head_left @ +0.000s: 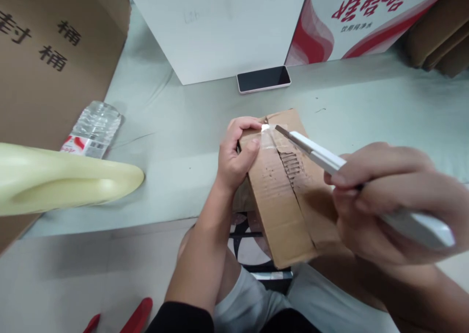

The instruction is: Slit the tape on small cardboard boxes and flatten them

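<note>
Toward the left end of the worktop, a clear plastic bottle, apart from the work. Farther right, at the worktop's near edge, clasps a brown carton with the left hand, closed round its far left corner with thumb on the top face. Holds it partly out past that edge, above the lap. Looks early in the cutting: shows 2 flaps meeting at the seam, neither folded back, and clear tape across its far end. Shows, too, 1 torn patch midway along, baring the corrugation. Rightmost, grips a white utility knife in the right hand, with blade out and pointing at the tape. Cannot tell whether touching or just above. Remaining, as far as visible: tape over the seam, top closed, contents hidden.
</note>
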The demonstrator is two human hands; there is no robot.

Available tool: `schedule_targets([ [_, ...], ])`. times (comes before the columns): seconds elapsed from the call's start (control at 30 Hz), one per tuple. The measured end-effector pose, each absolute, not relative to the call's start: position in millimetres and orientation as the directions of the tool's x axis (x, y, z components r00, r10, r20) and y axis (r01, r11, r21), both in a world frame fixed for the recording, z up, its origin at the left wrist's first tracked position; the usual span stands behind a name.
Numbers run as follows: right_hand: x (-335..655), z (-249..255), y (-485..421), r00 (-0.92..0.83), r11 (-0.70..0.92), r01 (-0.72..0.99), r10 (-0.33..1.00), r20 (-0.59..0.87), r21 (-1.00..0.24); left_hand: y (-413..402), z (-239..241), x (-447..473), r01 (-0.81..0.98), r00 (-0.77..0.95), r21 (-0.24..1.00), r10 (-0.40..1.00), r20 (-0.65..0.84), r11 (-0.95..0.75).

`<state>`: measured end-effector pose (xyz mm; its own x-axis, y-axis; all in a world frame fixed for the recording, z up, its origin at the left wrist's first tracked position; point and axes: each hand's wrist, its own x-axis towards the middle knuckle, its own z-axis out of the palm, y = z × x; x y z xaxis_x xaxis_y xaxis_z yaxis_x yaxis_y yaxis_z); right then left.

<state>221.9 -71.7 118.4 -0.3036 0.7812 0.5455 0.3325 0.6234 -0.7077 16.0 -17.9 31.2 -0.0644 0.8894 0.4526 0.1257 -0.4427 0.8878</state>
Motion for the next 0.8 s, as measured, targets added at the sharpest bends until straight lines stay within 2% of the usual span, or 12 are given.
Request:
schedule_targets([
  [0.1, 219.8, 121.6, -69.0, -0.433, 0.751, 0.274, 0.654, 0.620, -0.600, -16.7, 28.4, 14.7, 0.116, -0.050, 0.868, 0.870, 0.490, -0.482],
  [0.23, 215.5, 119.9, -61.1, -0.476, 0.803, 0.236, 0.587, 0.655, -0.547, -15.6, 24.6, 14.2, 0.094, -0.052, 0.859, 0.860, 0.508, -0.503],
  [0.43, 213.8, 116.7, -65.3, -0.491, 0.797, 0.293, 0.599, 0.632, -0.527, -17.2, 24.6, 15.7, 0.093, -0.062, 0.861, 0.860, 0.506, -0.500],
  [0.8, 212.1, 112.1, -76.0, -0.511, 0.746, 0.340, 0.658, 0.553, -0.573, -18.3, 25.6, 19.9, 0.076, -0.074, 0.882, 0.880, 0.470, -0.465],
])
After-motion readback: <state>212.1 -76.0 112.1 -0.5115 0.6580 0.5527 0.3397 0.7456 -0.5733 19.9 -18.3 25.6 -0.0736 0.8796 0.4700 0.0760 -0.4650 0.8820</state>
